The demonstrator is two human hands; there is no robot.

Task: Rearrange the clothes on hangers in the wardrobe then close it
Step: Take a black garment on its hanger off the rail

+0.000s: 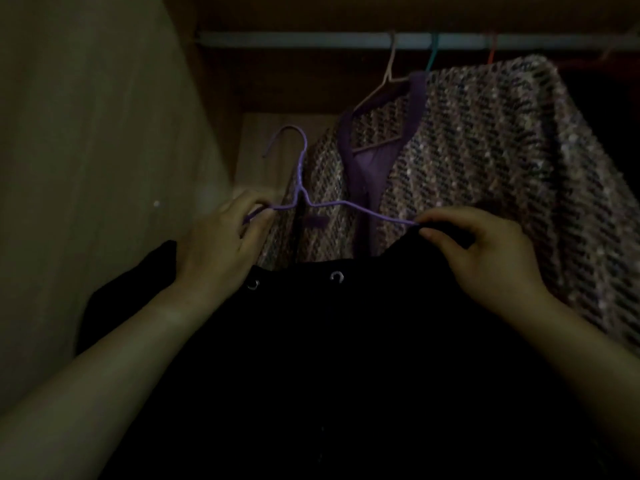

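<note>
Hanger (304, 188) before jacket (485, 161), under rail (311, 39)

head view, close, facing forward into wardrobe (104, 168)

This is the inside of a wardrobe (214, 98) in a home, dimly lit. A pale wooden side wall (104, 168) runs along the left, and a wooden back panel (263, 147) closes the far side. A metal rail (311, 39) crosses the top, just under a wooden board (346, 12). Hooked over the rail are a pale hanger (389, 69), a green hanger (431, 57) and an orange hanger (491, 50). A tweed jacket (485, 150) with purple trim hangs on the pale hanger at the right. Nearer, a purple hanger (301, 174), off the rail, and a black garment (329, 358) are more signs of clothes storage.
</note>
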